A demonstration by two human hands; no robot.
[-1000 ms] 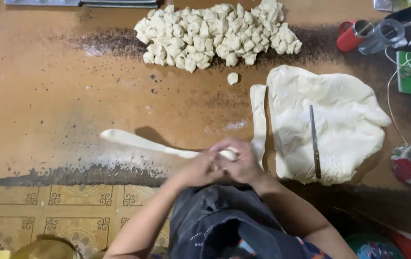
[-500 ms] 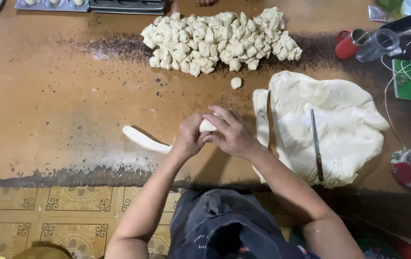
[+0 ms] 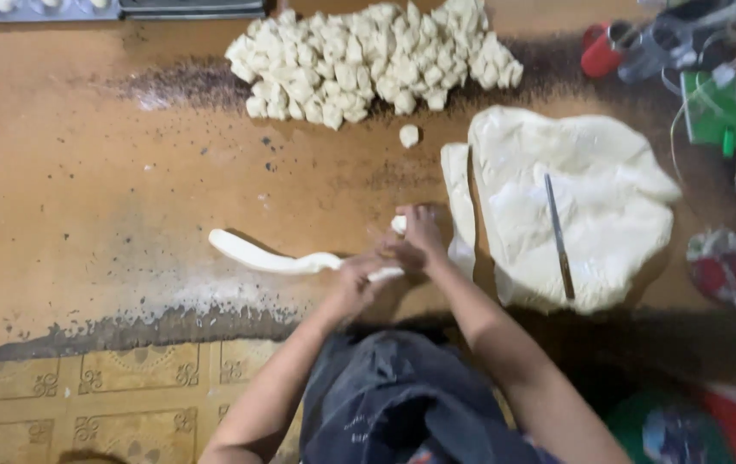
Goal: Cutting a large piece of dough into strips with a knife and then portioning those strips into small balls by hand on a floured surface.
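The left hand [image 3: 352,282] grips the near end of a long dough rope [image 3: 269,256] that lies on the brown table [image 3: 84,189]. The right hand [image 3: 419,241] pinches a small dough piece [image 3: 399,224] at the rope's end, fingers closed on it. Just beside lies a big flat dough sheet [image 3: 583,198] with a knife [image 3: 558,236] on it. A pile of cut dough pieces [image 3: 368,56] sits farther away.

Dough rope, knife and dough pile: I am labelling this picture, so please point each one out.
dough rope [image 3: 260,256]: head view, on its free left stretch.
knife [image 3: 558,234]: head view, mid-blade, on the dough slab.
dough pile [image 3: 368,56]: head view, centre of the heap.
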